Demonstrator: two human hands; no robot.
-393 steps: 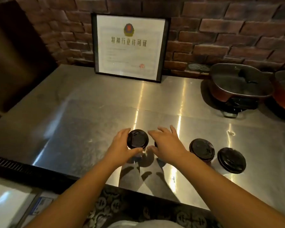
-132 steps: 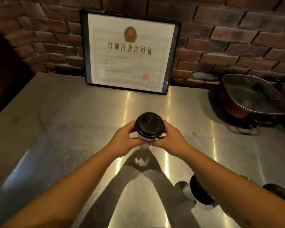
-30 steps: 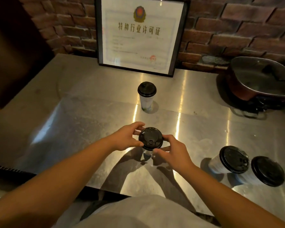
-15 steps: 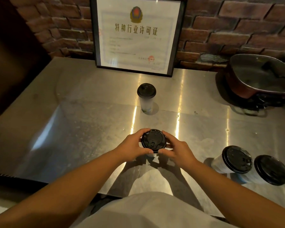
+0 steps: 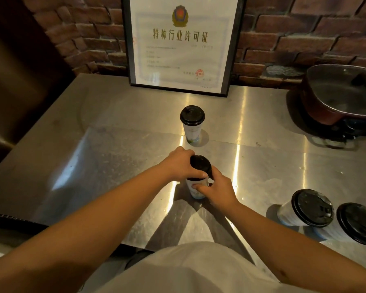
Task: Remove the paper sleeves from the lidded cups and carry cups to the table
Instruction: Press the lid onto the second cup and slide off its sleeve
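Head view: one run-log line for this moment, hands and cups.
left hand: grips lid of held cup | right hand: grips its body | far cup: upright, free | right cups: two, untouched

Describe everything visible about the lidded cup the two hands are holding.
The pale paper cup with the black plastic lid stands roughly upright on the shiny steel counter, in front of another lidded cup. Its wall looks whitish with a faint greenish print near the base. The left hand wraps the lid and rim from the left; the right hand grips the lower body, fingers across the front. Whether a sleeve is on it cannot be told.
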